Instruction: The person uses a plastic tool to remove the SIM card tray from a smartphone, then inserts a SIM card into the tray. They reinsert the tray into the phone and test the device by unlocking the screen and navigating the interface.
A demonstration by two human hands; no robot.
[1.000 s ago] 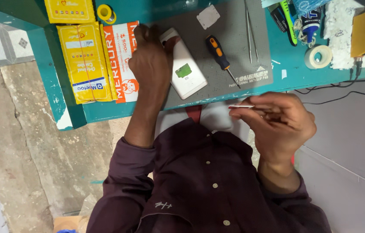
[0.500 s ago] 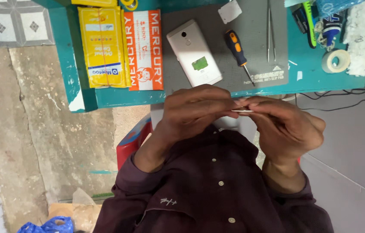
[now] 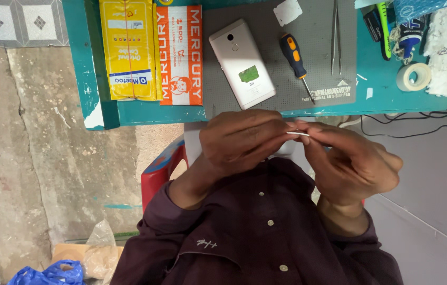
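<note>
Hands (image 3: 297, 145) pinch what looks like a thin tool (image 3: 298, 134) (teal bench (image 3: 144, 112) above, concrete floor).

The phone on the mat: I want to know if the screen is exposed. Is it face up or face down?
Face down. The phone shows its pale back, with camera lens and a green sticker, lying flat on the grey mat.

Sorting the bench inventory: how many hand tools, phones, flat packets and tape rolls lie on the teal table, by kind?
Hand tools: 2, the screwdriver and the tweezers
Phones: 1, the pale phone, back up
Flat packets: 2, the yellow packet and the orange packet
Tape rolls: 1, the white tape roll
Total: 6
The cluttered right end is too jumbled to count.
</note>
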